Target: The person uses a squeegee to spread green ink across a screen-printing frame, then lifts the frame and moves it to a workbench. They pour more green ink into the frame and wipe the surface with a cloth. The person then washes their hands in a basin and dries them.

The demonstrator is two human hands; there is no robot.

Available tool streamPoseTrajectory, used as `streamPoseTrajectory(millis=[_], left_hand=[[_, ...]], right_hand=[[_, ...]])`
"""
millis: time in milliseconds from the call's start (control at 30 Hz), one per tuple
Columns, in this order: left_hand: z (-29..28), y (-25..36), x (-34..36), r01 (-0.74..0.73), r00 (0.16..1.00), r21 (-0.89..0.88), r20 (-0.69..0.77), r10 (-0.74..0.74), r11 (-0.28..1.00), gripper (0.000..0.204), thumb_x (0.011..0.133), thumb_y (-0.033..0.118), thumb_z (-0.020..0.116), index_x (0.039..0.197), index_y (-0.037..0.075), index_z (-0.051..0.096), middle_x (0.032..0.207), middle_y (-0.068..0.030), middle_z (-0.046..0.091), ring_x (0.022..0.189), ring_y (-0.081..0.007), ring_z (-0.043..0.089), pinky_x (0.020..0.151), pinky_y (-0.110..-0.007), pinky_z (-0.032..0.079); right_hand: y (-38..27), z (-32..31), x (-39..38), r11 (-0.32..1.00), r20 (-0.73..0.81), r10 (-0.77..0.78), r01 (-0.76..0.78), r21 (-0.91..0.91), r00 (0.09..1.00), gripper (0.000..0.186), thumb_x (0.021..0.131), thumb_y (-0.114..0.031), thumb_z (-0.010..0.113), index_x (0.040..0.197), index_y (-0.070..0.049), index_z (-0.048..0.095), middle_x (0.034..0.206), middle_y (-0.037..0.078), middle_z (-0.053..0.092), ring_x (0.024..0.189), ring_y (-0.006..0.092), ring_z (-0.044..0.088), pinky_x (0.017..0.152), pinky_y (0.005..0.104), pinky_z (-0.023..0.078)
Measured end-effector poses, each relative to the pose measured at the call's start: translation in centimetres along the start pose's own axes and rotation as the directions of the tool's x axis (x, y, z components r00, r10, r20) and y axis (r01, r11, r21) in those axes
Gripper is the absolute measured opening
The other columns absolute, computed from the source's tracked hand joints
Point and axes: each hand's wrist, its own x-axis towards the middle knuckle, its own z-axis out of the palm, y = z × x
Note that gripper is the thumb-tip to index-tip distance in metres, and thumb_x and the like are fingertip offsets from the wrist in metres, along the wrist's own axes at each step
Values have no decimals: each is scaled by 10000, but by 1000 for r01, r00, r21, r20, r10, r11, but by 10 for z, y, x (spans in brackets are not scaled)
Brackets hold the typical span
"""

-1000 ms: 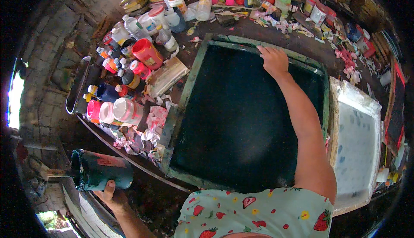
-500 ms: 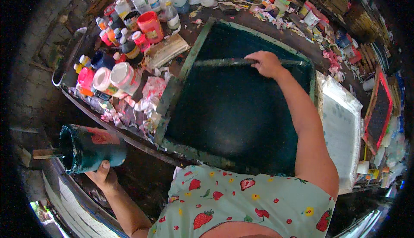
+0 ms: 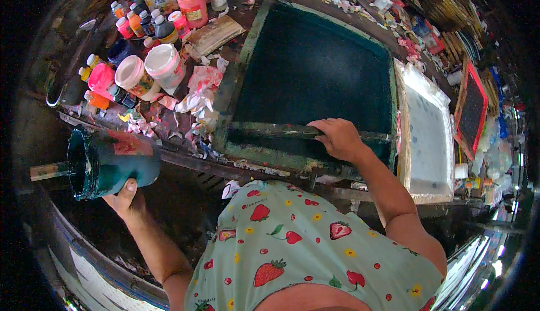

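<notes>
My right hand (image 3: 338,139) grips a long squeegee (image 3: 270,130) that lies across the near end of a dark green printing screen (image 3: 315,69) in a green frame. My left hand (image 3: 125,198) holds a dark teal paint can (image 3: 112,162) tipped on its side off the table's left edge, with a wooden stick (image 3: 49,170) poking out of its open mouth. My strawberry-patterned shirt fills the lower middle.
Paint jars and bottles crowd the table's left: two white tubs (image 3: 147,69), a pink jar (image 3: 101,77), a red-orange tub (image 3: 192,4). Stained rags (image 3: 197,94) lie beside the frame. A white mesh screen (image 3: 430,133) sits to the right, with a red-framed screen (image 3: 471,108) beyond.
My right hand has drawn the squeegee from the far end of the screen to its near end. The paint can stays in my left hand, off the table's edge.
</notes>
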Motion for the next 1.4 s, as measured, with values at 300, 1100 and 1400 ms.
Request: streamPoseTrajectory(millis=[300, 1100, 1400], left_hand=[[-12, 5, -3, 57, 998, -212, 50, -47, 976, 1007, 788, 256, 932, 1631, 15, 435, 1495, -179, 590, 1314, -367, 622, 1127, -541, 516], [161, 21, 3, 223, 943, 33, 245, -224, 974, 797, 658, 138, 1017, 1363, 3, 671, 1224, -86, 764, 1055, -211, 738, 998, -393, 591], [281, -15, 17, 426, 802, -179, 530, -277, 887, 650, 693, 38, 988, 1260, -29, 677, 1103, -113, 802, 973, -199, 770, 911, -374, 622]], right_hand=[[-13, 8, 2, 968, 184, 246, -252, 7, 952, 500, 1008, -396, 744, 1421, -120, 681, 1204, 237, 780, 1124, 482, 728, 969, 579, 569], [29, -144, 52, 470, -514, 106, 413, 780, 851, 366, 1073, -194, 729, 1398, -28, 744, 1211, -23, 790, 1096, 101, 689, 1043, 310, 504], [-102, -256, 26, 425, -970, 213, 883, 199, 117, 251, 1097, -222, 730, 1282, -58, 768, 1176, 13, 792, 1049, 137, 710, 981, 322, 537]])
